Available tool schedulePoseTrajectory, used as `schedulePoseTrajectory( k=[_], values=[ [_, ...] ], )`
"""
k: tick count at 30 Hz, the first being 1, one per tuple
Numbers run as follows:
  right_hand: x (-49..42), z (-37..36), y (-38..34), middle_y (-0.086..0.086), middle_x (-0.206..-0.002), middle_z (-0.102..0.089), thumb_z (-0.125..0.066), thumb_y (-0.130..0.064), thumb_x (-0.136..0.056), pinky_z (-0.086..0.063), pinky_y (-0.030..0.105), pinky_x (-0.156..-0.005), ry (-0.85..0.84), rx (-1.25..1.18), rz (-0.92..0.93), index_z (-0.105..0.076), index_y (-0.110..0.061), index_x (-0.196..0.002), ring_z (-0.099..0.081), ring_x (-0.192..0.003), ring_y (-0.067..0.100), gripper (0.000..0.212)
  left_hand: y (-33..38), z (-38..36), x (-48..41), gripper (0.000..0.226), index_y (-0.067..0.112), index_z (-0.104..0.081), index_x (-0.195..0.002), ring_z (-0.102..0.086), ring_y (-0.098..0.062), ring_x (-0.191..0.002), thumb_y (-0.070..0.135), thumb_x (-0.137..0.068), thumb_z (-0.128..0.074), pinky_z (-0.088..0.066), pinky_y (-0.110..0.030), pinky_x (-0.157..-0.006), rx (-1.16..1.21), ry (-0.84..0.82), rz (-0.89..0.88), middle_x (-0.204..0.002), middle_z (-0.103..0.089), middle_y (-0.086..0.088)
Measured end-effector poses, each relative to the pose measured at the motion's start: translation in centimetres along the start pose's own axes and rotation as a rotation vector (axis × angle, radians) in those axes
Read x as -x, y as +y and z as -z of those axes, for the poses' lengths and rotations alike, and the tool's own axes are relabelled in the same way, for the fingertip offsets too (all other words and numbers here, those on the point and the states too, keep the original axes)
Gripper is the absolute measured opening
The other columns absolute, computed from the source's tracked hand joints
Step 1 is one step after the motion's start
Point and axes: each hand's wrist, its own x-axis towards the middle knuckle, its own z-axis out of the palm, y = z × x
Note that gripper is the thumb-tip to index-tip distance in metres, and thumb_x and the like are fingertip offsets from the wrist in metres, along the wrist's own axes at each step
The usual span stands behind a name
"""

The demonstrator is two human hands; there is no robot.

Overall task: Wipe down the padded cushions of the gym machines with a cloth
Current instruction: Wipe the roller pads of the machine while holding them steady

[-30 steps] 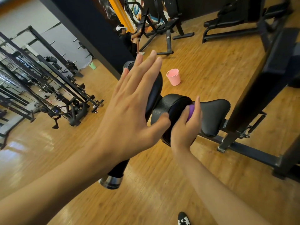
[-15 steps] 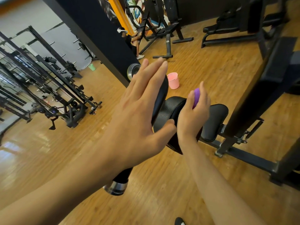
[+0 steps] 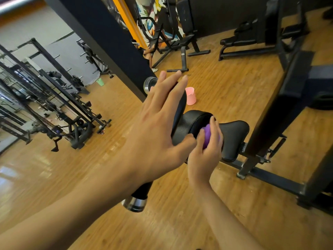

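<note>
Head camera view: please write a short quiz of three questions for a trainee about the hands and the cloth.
1. True or false: the left hand holds the purple cloth.
2. What stands on the floor beyond the cushion? A. pink cup B. bottle C. ball
3. Fill in: the right hand presses the cloth against the black ___.
Key: 1 false; 2 A; 3 cushion.

glossy wooden floor, dark wall, mirror, pink cup
</note>
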Motion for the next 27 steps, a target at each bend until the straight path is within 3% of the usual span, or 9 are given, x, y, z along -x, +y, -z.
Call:
schedulePoseTrajectory(
  k=[3, 6, 10, 15, 17, 19, 21, 23, 27],
  values=[
    [4.5, 1.4, 1.5, 0.005, -0.165, -0.030, -0.046, -0.025, -0.107, -0.036, 0.006, -0.104, -0.111, -0.005, 0.050, -0.038, -0.020, -0.156, -0.030, -0.146, -0.003, 0.049, -0.2, 0.0, 0.5, 0.095, 0.019, -0.020, -0.166, 0.007, -0.007, -0.160, 0.037, -0.083, -0.063, -0.007, -0.028, -0.127, -0.020, 0.000, -0.004, -0.172, -0.014, 0.011],
    [-0.1, 0.2, 0.8, 0.006, -0.164, -0.033, -0.047, -0.020, -0.108, -0.028, 0.000, -0.103, -0.051, 0.017, 0.000, -0.035, -0.018, -0.158, -0.028, -0.145, -0.004, 0.051, -0.3, 0.3, 1.2, 0.095, 0.020, -0.022, -0.165, 0.006, -0.007, -0.160, 0.035, -0.082, -0.064, -0.006, -0.028, -0.127, -0.035, -0.003, 0.005, -0.172, -0.014, 0.010],
    [-6.2, -1.4, -0.5, 0.003, -0.156, -0.046, -0.047, -0.022, -0.108, -0.042, 0.018, -0.110, 0.048, -0.065, -0.151, -0.039, -0.015, -0.156, -0.043, -0.141, 0.009, 0.048, -0.4, 0.3, 1.1, 0.094, 0.021, -0.022, -0.165, 0.006, -0.008, -0.160, 0.036, -0.082, -0.064, -0.013, -0.044, -0.130, -0.025, 0.000, 0.004, -0.172, -0.014, 0.010],
    [0.1, -0.3, 2.0, 0.009, -0.156, -0.045, -0.050, -0.016, -0.107, -0.042, 0.016, -0.108, -0.011, 0.029, 0.114, -0.056, -0.011, -0.143, -0.044, -0.143, 0.014, 0.036, -0.3, 0.4, 1.2, 0.092, 0.022, -0.023, -0.165, 0.005, -0.008, -0.160, 0.040, -0.083, -0.061, -0.007, -0.027, -0.126, -0.025, -0.005, 0.006, -0.172, -0.014, 0.011],
    [-0.3, 0.0, 3.9, 0.007, -0.154, -0.047, -0.046, -0.017, -0.108, -0.046, 0.018, -0.104, 0.010, 0.024, -0.027, -0.054, -0.015, -0.144, -0.048, -0.137, 0.012, 0.037, -0.5, 0.5, 1.4, 0.093, 0.021, -0.023, -0.165, 0.005, -0.009, -0.160, 0.039, -0.082, -0.061, -0.009, -0.031, -0.127, -0.031, -0.018, 0.005, -0.172, -0.014, 0.010],
    [-1.4, 0.6, 4.5, 0.005, -0.147, -0.051, -0.044, -0.018, -0.109, -0.048, 0.007, -0.089, 0.055, -0.024, -0.273, -0.052, -0.016, -0.146, -0.053, -0.125, 0.008, 0.037, -0.7, 0.7, 1.8, 0.093, 0.020, -0.023, -0.165, 0.005, -0.010, -0.161, 0.041, -0.082, -0.059, -0.013, -0.041, -0.129, -0.031, -0.027, 0.000, -0.172, -0.014, 0.009],
    [-2.1, 0.6, 3.8, 0.002, -0.144, -0.052, -0.046, -0.016, -0.109, -0.046, 0.003, -0.078, 0.072, -0.062, -0.397, -0.050, -0.017, -0.147, -0.054, -0.122, 0.009, 0.038, -0.7, 0.9, 2.0, 0.093, 0.020, -0.024, -0.165, 0.006, -0.010, -0.160, 0.040, -0.082, -0.060, -0.013, -0.043, -0.129, -0.021, -0.032, 0.009, -0.172, -0.013, 0.009],
    [-2.3, 0.0, 1.6, -0.002, -0.147, -0.051, -0.051, -0.019, -0.107, -0.046, 0.007, -0.087, 0.078, -0.063, -0.338, -0.045, -0.018, -0.150, -0.051, -0.129, 0.005, 0.043, -0.8, 1.0, 2.0, 0.093, 0.021, -0.024, -0.165, 0.006, -0.009, -0.160, 0.039, -0.082, -0.062, -0.010, -0.039, -0.128, -0.024, -0.034, 0.006, -0.172, -0.013, 0.010],
    [-0.8, 0.1, 0.8, 0.004, -0.145, -0.056, -0.056, -0.018, -0.105, -0.041, 0.007, -0.101, -0.026, 0.024, 0.024, -0.049, -0.005, -0.147, -0.047, -0.131, -0.001, 0.044, -0.9, 1.0, 2.2, 0.093, 0.023, -0.024, -0.165, 0.006, -0.007, -0.160, 0.038, -0.082, -0.063, -0.009, -0.031, -0.125, -0.032, -0.036, 0.005, -0.172, -0.012, 0.011]
  ],
)
